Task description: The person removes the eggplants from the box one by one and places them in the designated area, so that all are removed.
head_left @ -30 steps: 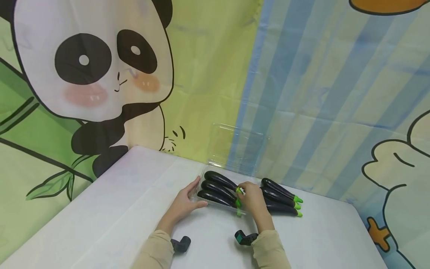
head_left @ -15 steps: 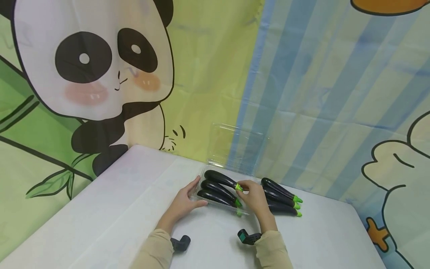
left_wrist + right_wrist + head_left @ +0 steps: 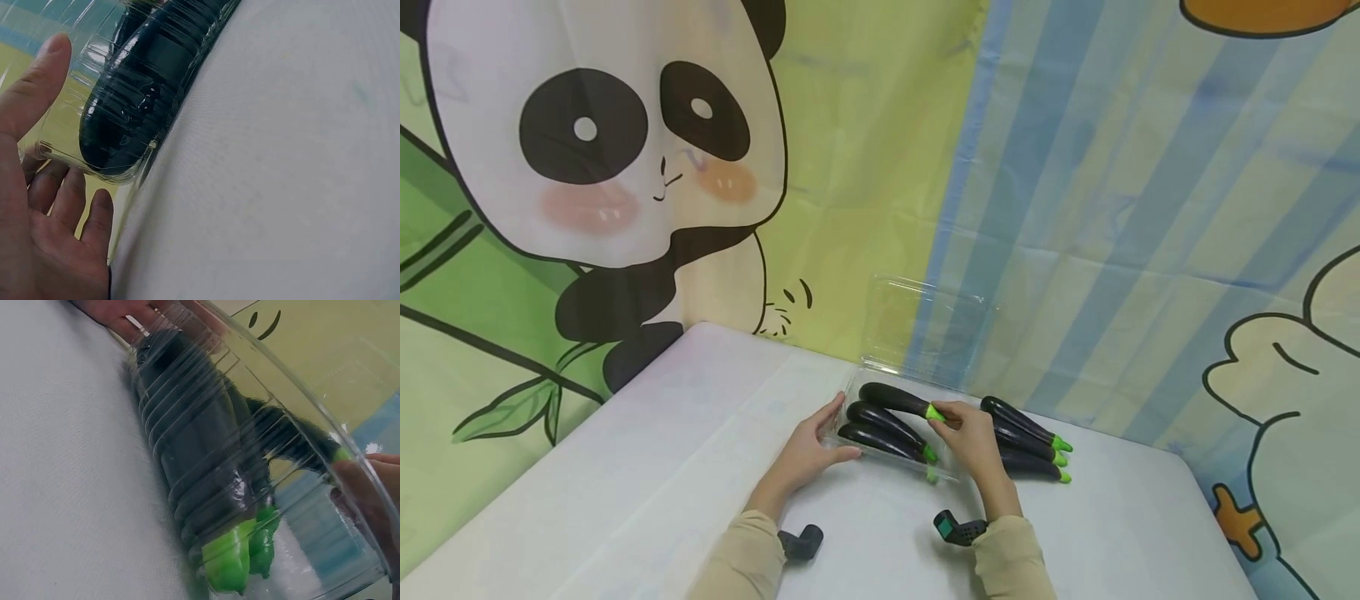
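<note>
Eggplant (image 3: 895,399), just below the centre of the head frame, is in hand: the right hand (image 3: 970,435) has its green stem clamped between thumb and fingertips. It lies along the far side of the clear box (image 3: 319,556), and in the right wrist view its stem sits near the rim, slanting away from the lower pair (image 3: 882,441) inside. Whether its blunt end touches the bottom, I cannot tell.

The left hand (image 3: 808,454) braces the box at its left end, thumb spread well apart from the fingers, thumb along the near wall. The lid (image 3: 925,329) stands raised toward the upper middle of the frame. A loose trio (image 3: 1028,442) rests on the table (image 3: 662,483), right of centre.

The step looks like shifting one eggplant by its stem while the box is steadied; whether inward or outward, these pictures alone do not settle. As I judge it, the next move calls for a firm pinch, a level path past the right wall, and steady bracing so the light box does not slide.
</note>
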Tool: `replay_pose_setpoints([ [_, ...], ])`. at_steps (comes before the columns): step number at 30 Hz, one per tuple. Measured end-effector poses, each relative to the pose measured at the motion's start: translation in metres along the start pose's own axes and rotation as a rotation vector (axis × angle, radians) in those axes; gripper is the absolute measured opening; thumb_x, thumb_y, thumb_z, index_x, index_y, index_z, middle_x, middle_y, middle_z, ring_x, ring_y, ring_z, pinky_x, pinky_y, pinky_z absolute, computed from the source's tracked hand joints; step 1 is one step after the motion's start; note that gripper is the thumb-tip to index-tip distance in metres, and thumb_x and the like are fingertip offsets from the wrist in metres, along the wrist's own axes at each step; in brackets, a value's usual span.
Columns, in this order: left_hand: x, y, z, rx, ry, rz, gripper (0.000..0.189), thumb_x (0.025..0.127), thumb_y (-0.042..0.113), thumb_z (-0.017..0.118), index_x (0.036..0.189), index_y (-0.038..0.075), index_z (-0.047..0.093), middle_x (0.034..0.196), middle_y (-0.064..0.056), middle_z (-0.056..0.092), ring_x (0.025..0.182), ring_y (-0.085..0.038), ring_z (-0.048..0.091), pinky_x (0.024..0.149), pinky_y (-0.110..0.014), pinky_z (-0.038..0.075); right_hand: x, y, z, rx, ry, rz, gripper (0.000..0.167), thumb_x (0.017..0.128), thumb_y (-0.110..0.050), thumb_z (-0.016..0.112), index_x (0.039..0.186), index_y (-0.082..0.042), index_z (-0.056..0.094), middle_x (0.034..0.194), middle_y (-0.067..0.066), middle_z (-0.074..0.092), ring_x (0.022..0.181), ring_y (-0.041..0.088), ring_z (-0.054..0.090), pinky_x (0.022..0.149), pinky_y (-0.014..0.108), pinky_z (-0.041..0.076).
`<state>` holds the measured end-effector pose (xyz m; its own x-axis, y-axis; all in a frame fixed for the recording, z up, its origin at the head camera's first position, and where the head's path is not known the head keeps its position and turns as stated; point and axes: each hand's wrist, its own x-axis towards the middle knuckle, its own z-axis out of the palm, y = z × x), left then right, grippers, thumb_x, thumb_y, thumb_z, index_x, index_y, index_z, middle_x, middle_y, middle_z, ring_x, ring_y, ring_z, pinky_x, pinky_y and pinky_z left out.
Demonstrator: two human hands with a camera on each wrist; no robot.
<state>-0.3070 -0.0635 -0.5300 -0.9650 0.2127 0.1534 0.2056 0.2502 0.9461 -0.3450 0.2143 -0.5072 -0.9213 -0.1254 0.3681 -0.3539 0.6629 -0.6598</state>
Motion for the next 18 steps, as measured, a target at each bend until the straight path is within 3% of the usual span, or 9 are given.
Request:
replay_pose_setpoints([
  [2,-0.003,0.008,-0.002,0.004,-0.011,0.001,0.096,0.074,0.028,0.082,0.150,0.011,0.027,0.156,-0.007,0.025,0.143,-0.024,0.026,0.119,-0.041,0.020,0.000,0.000,-0.001,0.005,0.003,0.004,0.031,0.079,-0.010,0.076,0.109,-0.009,0.071,0.104,0.009,0.072,0.090,0.020,0.071,0.073,0.020,0.058],
  [6,-0.004,0.009,-0.003,0.009,-0.013,0.004,0.095,0.074,0.028,0.081,0.150,0.010,0.027,0.156,-0.008,0.025,0.143,-0.025,0.026,0.119,-0.043,0.021,-0.001,0.000,-0.003,0.017,0.010,0.007,0.031,0.079,-0.010,0.076,0.110,-0.009,0.072,0.105,0.010,0.072,0.092,0.021,0.071,0.074,0.020,0.059],
  [13,0.008,-0.022,0.003,-0.002,0.021,0.004,0.096,0.071,0.031,0.083,0.150,0.021,0.029,0.157,0.000,0.026,0.144,-0.020,0.026,0.120,-0.041,0.019,-0.003,-0.003,-0.009,0.055,0.035,0.051,0.032,0.079,-0.010,0.075,0.111,-0.010,0.072,0.107,0.011,0.071,0.095,0.023,0.070,0.076,0.023,0.059],
  [18,0.009,-0.025,0.004,-0.016,0.025,0.014,0.098,0.068,0.037,0.084,0.149,0.024,0.030,0.156,0.003,0.028,0.144,-0.018,0.027,0.120,-0.040,0.020,-0.004,-0.002,-0.017,0.089,0.041,0.074,0.032,0.080,-0.011,0.075,0.112,-0.011,0.071,0.111,0.011,0.070,0.096,0.024,0.069,0.077,0.024,0.059],
])
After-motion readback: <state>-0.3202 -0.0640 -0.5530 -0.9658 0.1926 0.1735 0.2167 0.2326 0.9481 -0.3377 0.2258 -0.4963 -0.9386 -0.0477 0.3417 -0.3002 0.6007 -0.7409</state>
